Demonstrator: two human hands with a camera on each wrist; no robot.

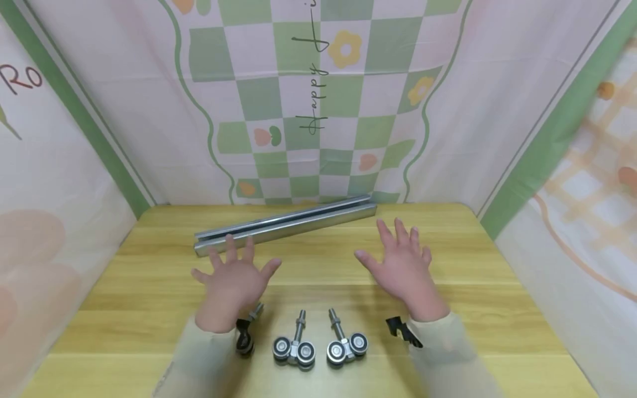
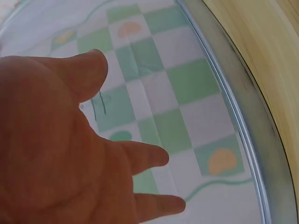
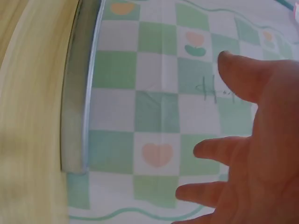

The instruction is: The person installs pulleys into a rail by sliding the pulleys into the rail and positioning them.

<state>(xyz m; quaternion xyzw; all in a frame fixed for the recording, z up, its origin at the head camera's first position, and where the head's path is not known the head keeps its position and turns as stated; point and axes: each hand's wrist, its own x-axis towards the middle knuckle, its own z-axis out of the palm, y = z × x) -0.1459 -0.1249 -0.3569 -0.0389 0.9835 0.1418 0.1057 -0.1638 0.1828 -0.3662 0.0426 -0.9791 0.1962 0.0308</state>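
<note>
Both hands hover over the wooden table with fingers spread and hold nothing. The left hand [image 1: 236,282] is nearest the left end of a metal channel rail [image 1: 308,225], its fingertips overlapping the rail in the head view; contact cannot be told. To the right, below the rail's other end, is the right hand [image 1: 404,271]. Two roller trolleys with threaded bolts, one left [image 1: 294,352] and one right [image 1: 346,349], lie between the forearms. A third trolley [image 1: 245,348] is partly hidden by the left wrist and a black strap. In the right wrist view, the rail [image 3: 77,93] appears beyond the fingers.
The wooden table [image 1: 318,271] ends at a printed fabric backdrop [image 1: 303,99] with green checks. Fabric side walls stand left [image 1: 64,182] and right [image 1: 572,221]. Another black strap [image 1: 403,331] hangs by the right sleeve.
</note>
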